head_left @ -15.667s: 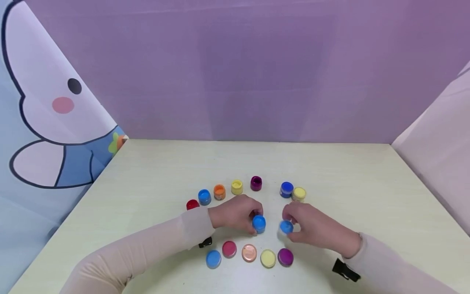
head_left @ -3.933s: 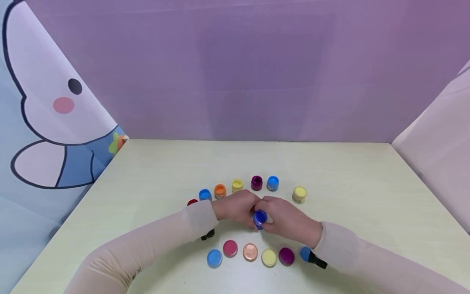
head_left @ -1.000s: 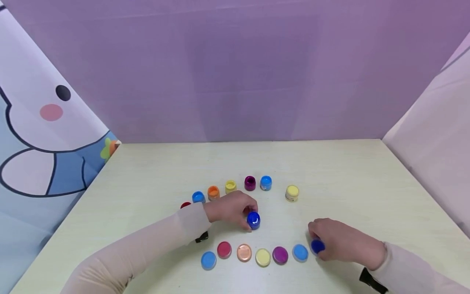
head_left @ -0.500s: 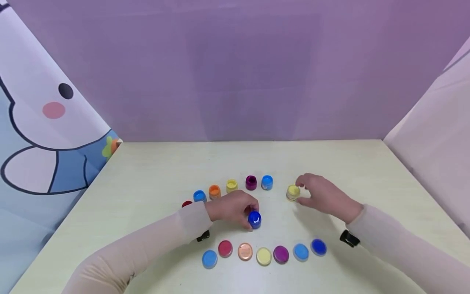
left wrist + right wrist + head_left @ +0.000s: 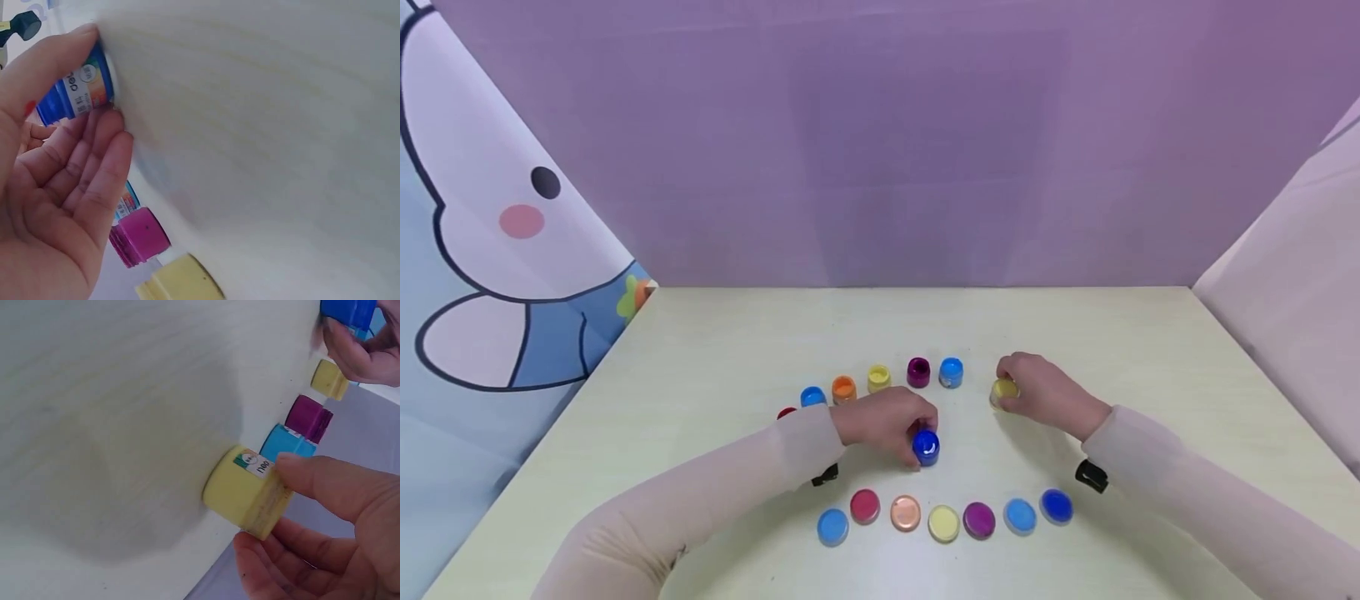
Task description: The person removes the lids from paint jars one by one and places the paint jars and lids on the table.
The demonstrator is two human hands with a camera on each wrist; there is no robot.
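Observation:
My left hand [image 5: 891,421] holds a dark blue paint jar [image 5: 927,448] upright on the table, its top uncovered. In the left wrist view, the thumb lies on one side of this labelled jar [image 5: 78,87] and the fingertips on the other. On the right, my right hand [image 5: 1048,393] pinches a pale yellow paint jar [image 5: 1003,392] near its lidded top. The right wrist view shows that yellow jar [image 5: 240,490] standing on the table between thumb and fingertips.
Behind my hands stand uncovered jars: red [image 5: 786,412], light blue [image 5: 812,397], orange [image 5: 844,389], yellow [image 5: 879,378], purple [image 5: 918,372] and another light blue jar [image 5: 951,372]. Nearer me, several lids lie in a row, from a light blue lid [image 5: 832,527] to a dark blue lid [image 5: 1056,506].
My right hand has laid the dark blue lid at the row's right end, then moved up and back to grip the yellow jar. My left hand still holds the dark blue jar.

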